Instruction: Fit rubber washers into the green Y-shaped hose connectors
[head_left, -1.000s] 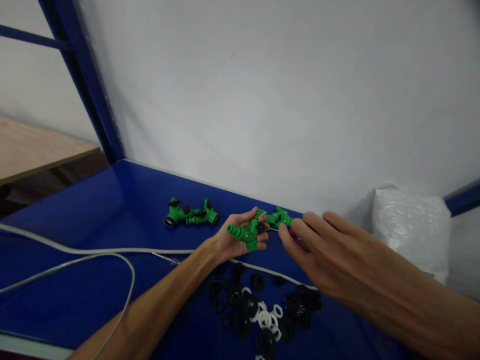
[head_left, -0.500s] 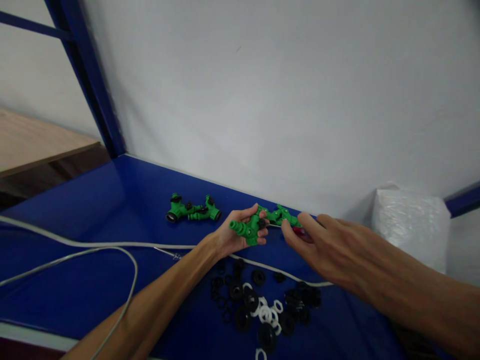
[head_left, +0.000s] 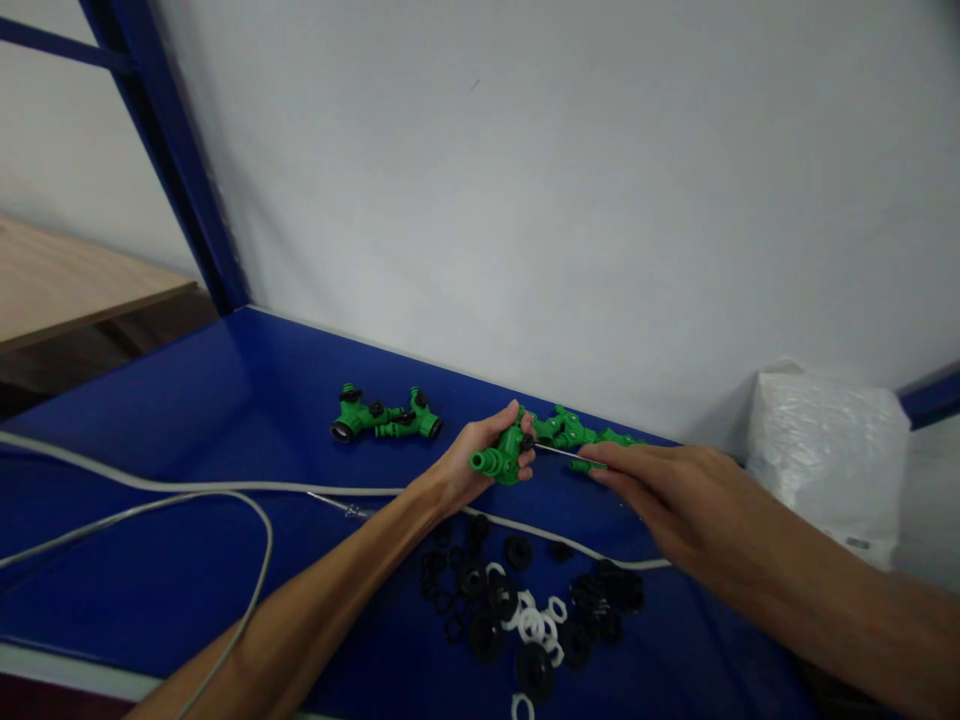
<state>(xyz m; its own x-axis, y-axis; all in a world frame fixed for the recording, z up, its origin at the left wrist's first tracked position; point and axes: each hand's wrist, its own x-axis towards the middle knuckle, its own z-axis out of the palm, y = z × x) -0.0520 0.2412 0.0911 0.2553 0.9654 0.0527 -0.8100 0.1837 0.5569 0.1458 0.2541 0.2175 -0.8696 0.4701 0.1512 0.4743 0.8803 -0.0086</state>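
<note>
My left hand [head_left: 466, 462] is closed around a green plastic hose splitter [head_left: 505, 460] with a black valve knob. In my right hand [head_left: 675, 490] is a screwdriver [head_left: 559, 452], its thin metal shaft pointing left. The tip meets the splitter at or very near the black knob; exact contact is too small to make out. My fingers hide most of the handle. Behind both hands, more green splitters [head_left: 574, 430] lie along the wall. Two others [head_left: 409, 422] with black parts rest to the left.
Black rings and caps [head_left: 502, 598] and white hex nuts [head_left: 531, 626] lie scattered in front of my hands. A pale cable [head_left: 225, 489] crosses the blue table [head_left: 247, 400]. A thin metal tool [head_left: 330, 502] lies by my left forearm. A plastic-wrapped package [head_left: 829, 450] stands at right.
My right hand has moved right and turned, and the screwdriver shaft now lines up with the splitter's black knob. The splitter has rotated in my left hand, its ribbed outlet turning toward me.
</note>
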